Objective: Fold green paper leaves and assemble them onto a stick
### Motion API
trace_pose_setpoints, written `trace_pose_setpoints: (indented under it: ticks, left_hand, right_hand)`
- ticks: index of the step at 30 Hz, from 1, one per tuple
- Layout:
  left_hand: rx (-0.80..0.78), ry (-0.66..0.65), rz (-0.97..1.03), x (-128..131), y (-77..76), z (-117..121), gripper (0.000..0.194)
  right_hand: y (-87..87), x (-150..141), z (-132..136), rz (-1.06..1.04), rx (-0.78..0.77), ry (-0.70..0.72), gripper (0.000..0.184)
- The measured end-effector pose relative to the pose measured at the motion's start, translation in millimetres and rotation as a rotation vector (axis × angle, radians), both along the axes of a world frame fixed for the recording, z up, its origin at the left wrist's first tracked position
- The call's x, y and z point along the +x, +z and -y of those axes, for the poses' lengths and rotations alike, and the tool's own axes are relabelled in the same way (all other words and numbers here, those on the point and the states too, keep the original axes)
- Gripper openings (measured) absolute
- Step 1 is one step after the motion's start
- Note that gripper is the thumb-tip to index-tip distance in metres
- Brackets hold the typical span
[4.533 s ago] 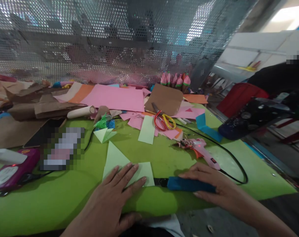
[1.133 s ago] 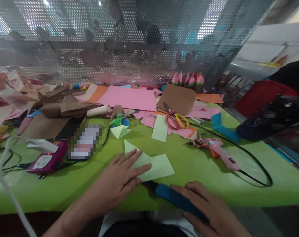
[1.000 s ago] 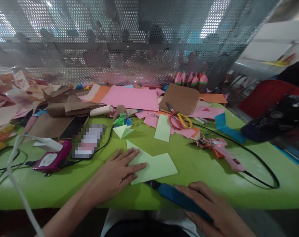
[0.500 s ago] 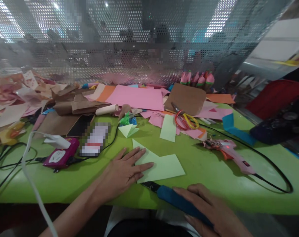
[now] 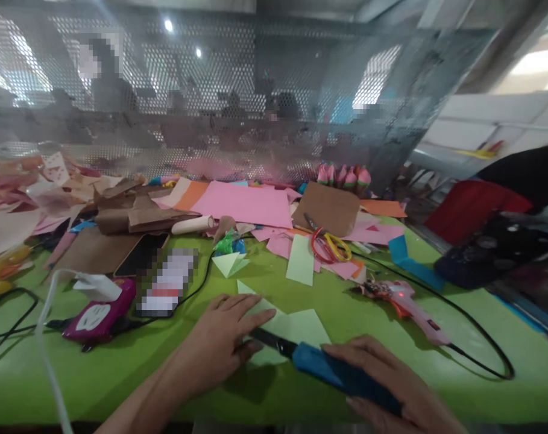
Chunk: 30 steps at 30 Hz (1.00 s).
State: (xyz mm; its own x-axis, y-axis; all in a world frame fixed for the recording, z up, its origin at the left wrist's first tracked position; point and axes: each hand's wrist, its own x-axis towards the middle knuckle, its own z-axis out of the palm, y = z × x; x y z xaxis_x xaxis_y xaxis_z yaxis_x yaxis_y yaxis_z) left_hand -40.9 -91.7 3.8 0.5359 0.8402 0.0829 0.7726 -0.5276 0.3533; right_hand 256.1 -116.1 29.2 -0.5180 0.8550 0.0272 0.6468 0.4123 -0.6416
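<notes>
Right hand [image 5: 382,380]: grip held blue-handled knife [image 5: 321,364]. Left hand [image 5: 226,334]: grip spread over green paper [image 5: 308,328]; fingers [image 5: 262,316] seemingly needed clearance from blade [image 5: 267,339].

A grey perforated screen [image 5: 301,72] stands behind the green worktop [image 5: 97,386], dim shapes showing across it. Two small lights [image 5: 168,25] glow at its upper left. At far right, a bright opening [image 5: 536,69] sits above white panels [image 5: 463,114].
</notes>
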Motion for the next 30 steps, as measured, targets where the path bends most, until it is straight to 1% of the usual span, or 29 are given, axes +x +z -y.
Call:
trace_pose_setpoints:
  ticks: [2,4,6,8,11,13,15,16,18,20,22,23,24,25,27,30]
  left_hand:
    - [0.036,-0.016,0.017,3.8,2.6,-8.6,0.046]
    - [0.061,-0.056,0.020,7.6,5.4,-17.7,0.044]
    - [0.069,-0.065,0.016,10.5,8.8,-25.5,0.042]
    - [0.064,-0.033,0.017,12.4,12.7,-31.1,0.037]
    - [0.010,0.014,0.051,13.4,16.6,-36.0,0.033]
    - [-0.059,0.038,0.094,12.5,16.6,-38.4,0.023]
    - [-0.138,0.079,0.145,10.1,14.6,-40.9,0.010]
    - [-0.170,0.108,0.178,8.3,13.2,-42.4,0.006]
    - [-0.204,0.171,0.266,4.5,10.2,-46.4,0.007]
    - [-0.213,0.225,0.379,2.0,7.7,-52.2,0.011]
    - [-0.234,0.252,0.517,2.4,5.9,-59.6,0.011]
    - [-0.258,0.253,0.596,3.7,5.4,-63.7,0.010]
    - [-0.287,0.247,0.671,5.6,5.1,-67.7,0.009]
    - [-0.311,0.238,0.733,7.7,5.1,-71.4,0.008]
    - [-0.335,0.229,0.810,11.6,5.6,-77.2,0.009]
    - [-0.339,0.256,0.855,13.5,7.1,-80.7,0.011]
  right_hand:
    - [8.1,-3.0,-24.1,-0.029,0.075,-0.081,0.036]
    - [12.3,-10.2,-54.5,-0.027,0.149,-0.145,0.037]
    - [13.4,-22.3,-88.4,-0.027,0.242,-0.164,0.036]
    - [12.3,-38.9,-122.5,0.012,0.305,-0.200,0.038]
    - [8.2,-68.0,-168.4,0.016,0.328,-0.232,0.042]
    - [6.4,-85.4,-192.8,0.002,0.339,-0.258,0.041]
    - [8.0,-97.4,-209.4,-0.030,0.345,-0.272,0.045]
    - [10.5,-100.7,-213.8,-0.052,0.345,-0.267,0.046]
    - [18.4,-102.2,-213.9,-0.106,0.328,-0.228,0.041]
    - [27.7,-98.5,-203.1,-0.167,0.281,-0.155,0.034]
    - [35.0,-92.7,-186.3,-0.222,0.203,-0.071,0.045]
    - [37.0,-90.1,-178.1,-0.246,0.160,-0.035,0.048]
    - [37.9,-87.8,-171.3,-0.284,0.107,-0.008,0.043]
    - [37.9,-85.9,-166.6,-0.344,0.043,-0.007,0.037]
    - [36.3,-82.3,-165.3,-0.419,0.031,-0.059,0.030]
    - [37.1,-73.2,-182.4,-0.528,0.169,-0.237,0.031]
